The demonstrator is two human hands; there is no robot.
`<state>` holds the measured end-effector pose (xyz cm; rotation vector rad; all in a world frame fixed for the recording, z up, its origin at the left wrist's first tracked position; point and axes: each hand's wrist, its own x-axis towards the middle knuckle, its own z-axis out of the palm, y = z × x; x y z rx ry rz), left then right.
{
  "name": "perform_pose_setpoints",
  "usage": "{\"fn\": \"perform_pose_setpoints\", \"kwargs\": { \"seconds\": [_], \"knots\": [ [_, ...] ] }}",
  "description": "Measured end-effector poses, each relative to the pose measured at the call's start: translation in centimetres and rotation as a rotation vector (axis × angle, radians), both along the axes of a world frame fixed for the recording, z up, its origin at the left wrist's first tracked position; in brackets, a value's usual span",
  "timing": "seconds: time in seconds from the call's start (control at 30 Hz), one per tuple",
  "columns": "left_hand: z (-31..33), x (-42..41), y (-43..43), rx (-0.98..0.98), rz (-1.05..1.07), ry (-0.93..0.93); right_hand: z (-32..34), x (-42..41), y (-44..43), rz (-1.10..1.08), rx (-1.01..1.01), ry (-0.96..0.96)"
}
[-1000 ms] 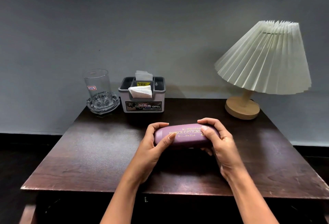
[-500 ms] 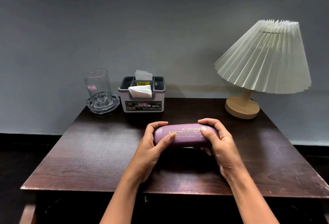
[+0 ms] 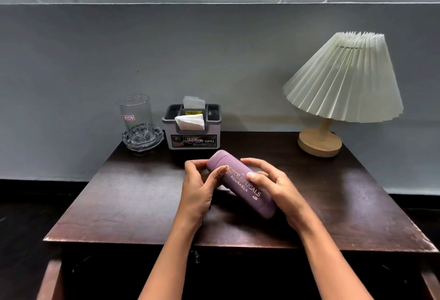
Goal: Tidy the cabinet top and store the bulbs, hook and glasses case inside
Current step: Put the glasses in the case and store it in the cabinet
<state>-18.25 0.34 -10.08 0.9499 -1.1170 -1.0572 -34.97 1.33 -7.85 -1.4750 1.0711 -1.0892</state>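
Head view, left to right. At the back left corner of the dark wooden cabinet top, a clear drinking glass with a small sticker stands upright in a cut-glass dish. Just beside it to the right is a grey plastic organiser holding white tissues, its front label reading "OPEL". At centre, the left hand grasps the far end of a purple glasses case, fingers curled behind it and thumb pressed on its upper face. The case is closed and slanted, its far end toward the organiser and its near end lower right. The right hand wraps the near half, thumb on the gold lettering. At the back right stands a table lamp with a pleated cream shade on a round wooden base.
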Motion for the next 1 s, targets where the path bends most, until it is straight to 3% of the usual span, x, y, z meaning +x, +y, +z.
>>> {"fn": "perform_pose_setpoints", "kwargs": {
  "seconds": [0.13,0.23,0.33,0.7,1.0],
  "knots": [
    [0.4,0.0,0.1,-0.045,-0.034,-0.161,0.2,0.1,0.1,-0.006,-0.006,-0.044],
    [0.6,-0.2,0.4,-0.058,-0.046,-0.413,0.4,0.2,0.5,-0.037,-0.004,-0.083],
    [0.9,-0.7,1.0,-0.031,-0.050,-0.484,0.1,0.3,1.2,-0.085,-0.026,-0.078],
    [0.5,-4.1,11.1,-0.080,0.080,-0.345,-1.0,-0.9,9.7,-0.200,-0.140,-0.085],
    [-5.6,-4.8,19.2,-0.072,0.019,-0.292,-8.1,-1.1,17.0,-0.258,-0.118,-0.309]
  ]
}}
